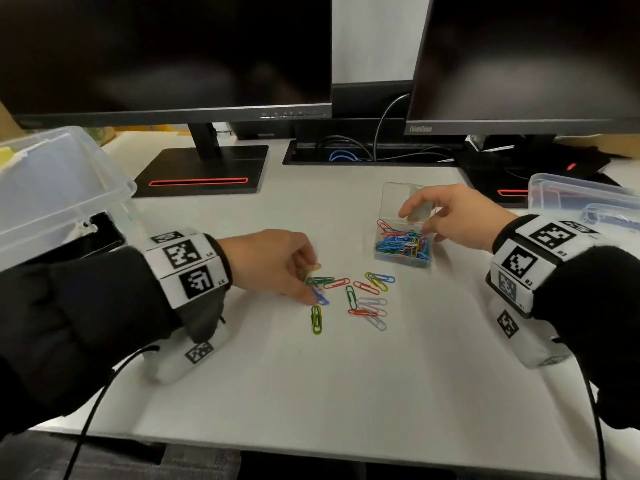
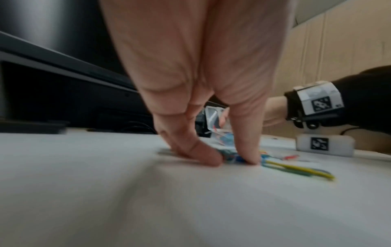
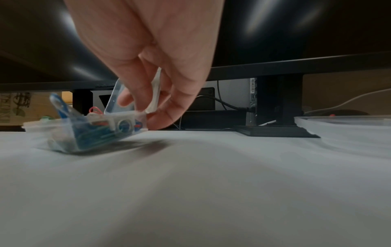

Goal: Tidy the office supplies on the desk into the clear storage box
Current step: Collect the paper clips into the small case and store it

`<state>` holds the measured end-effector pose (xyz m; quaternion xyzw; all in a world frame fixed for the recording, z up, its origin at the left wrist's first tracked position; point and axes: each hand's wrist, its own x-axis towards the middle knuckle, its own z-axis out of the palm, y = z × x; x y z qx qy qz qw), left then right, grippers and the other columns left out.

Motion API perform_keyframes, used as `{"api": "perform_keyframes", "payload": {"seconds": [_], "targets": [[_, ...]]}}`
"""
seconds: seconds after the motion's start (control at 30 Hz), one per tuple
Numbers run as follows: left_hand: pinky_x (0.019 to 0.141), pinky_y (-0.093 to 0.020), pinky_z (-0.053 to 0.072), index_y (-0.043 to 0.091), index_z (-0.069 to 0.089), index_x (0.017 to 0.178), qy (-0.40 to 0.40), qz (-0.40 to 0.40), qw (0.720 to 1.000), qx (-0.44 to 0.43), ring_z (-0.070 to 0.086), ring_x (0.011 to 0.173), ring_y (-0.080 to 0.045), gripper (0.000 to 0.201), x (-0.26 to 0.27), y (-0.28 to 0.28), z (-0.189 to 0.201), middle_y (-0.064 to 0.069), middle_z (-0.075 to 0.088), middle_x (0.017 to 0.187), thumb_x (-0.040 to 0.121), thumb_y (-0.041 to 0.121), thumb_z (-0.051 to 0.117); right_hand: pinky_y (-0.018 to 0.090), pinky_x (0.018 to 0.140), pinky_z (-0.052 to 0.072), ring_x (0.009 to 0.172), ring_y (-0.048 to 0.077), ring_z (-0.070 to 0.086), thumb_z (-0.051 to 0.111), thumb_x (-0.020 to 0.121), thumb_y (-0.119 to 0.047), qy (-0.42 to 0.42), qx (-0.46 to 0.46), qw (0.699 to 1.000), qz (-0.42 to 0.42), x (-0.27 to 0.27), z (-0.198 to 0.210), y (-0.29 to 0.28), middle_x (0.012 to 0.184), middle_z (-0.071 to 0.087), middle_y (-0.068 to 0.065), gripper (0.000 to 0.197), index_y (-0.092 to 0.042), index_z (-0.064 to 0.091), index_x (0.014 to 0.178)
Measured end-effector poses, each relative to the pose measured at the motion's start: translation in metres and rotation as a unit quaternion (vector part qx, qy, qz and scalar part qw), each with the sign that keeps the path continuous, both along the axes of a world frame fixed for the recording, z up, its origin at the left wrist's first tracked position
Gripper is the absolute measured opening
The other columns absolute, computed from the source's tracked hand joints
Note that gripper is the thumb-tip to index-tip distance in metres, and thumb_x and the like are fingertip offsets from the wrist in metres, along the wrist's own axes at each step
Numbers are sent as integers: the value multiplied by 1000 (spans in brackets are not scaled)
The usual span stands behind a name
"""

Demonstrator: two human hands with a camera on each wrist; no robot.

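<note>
Several coloured paper clips (image 1: 363,296) lie loose on the white desk (image 1: 311,382). My left hand (image 1: 313,284) reaches down at their left end and pinches a few clips (image 2: 229,154) between thumb and fingertip against the desk. A yellow-green clip (image 1: 316,318) lies just in front of it. My right hand (image 1: 415,220) grips the far edge of a small clear clip box (image 1: 403,247) full of coloured clips, its hinged lid (image 1: 398,199) standing up. In the right wrist view the fingers (image 3: 135,100) curl round that box (image 3: 95,132), which looks tipped.
The large clear storage box (image 1: 69,188) stands at the left edge of the desk. Its flat clear lid (image 1: 581,199) lies at the right. Two dark monitors on black stands (image 1: 204,168) and a cable tray (image 1: 346,154) line the back.
</note>
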<state>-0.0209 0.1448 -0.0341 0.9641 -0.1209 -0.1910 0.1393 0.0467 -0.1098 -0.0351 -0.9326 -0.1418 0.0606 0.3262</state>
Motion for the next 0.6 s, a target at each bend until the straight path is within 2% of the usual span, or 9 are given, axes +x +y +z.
{"api": "perform_keyframes", "payload": {"seconds": [0.1,0.2,0.23,0.3,0.33,0.4,0.47,0.6], "targets": [[67,-6,41,19,57,115,-18,-24,996,-79,56,81,-6,40,4,-17,-2,12,57,93,79,31,70,23,63,52,95,18,54,57,82,9,8,3,1000,-2,0,0,0,111,55,-2,41,-31,62,87],[64,-3,39,24,59,110,-79,-44,990,-105,57,92,-11,35,6,-29,5,10,56,99,80,38,67,32,72,56,88,18,56,57,81,10,-7,17,1000,-14,0,0,-1,114,57,0,41,-30,63,86],[69,-3,39,26,58,113,-73,-59,990,-110,55,99,-10,39,6,-33,6,10,55,106,78,43,67,35,74,56,86,19,57,57,81,11,-12,20,1000,-19,1,0,-1,115,58,2,40,-28,63,88],[93,-13,38,31,51,124,-36,-123,987,-94,46,117,-7,56,4,-44,6,12,48,125,74,51,68,37,74,57,85,21,59,56,82,10,-21,24,999,-27,1,0,-1,117,59,4,39,-27,63,90],[105,-18,32,35,46,129,-21,-167,983,-71,38,125,-6,65,3,-51,4,12,42,134,71,54,69,37,74,57,86,21,60,56,82,9,-24,25,999,-30,1,0,-1,118,59,4,38,-27,63,90],[113,-22,19,40,38,134,-10,-231,972,-31,24,133,-7,78,0,-62,1,15,32,143,66,56,73,38,75,57,90,23,62,56,82,9,-26,24,999,-34,0,0,-2,119,59,5,37,-27,63,91],[110,-18,18,40,43,131,-25,-262,964,-25,25,129,-7,76,-1,-64,-2,14,35,139,65,50,77,35,73,57,90,23,62,56,83,9,-22,26,999,-34,-1,1,-3,120,58,5,37,-26,63,92],[95,-6,29,26,65,111,-56,-274,957,-81,47,110,-6,35,-2,-48,-2,7,56,117,78,34,72,27,65,55,75,12,59,59,81,8,-15,27,999,-27,0,0,-3,120,57,4,39,-30,63,89]]}}
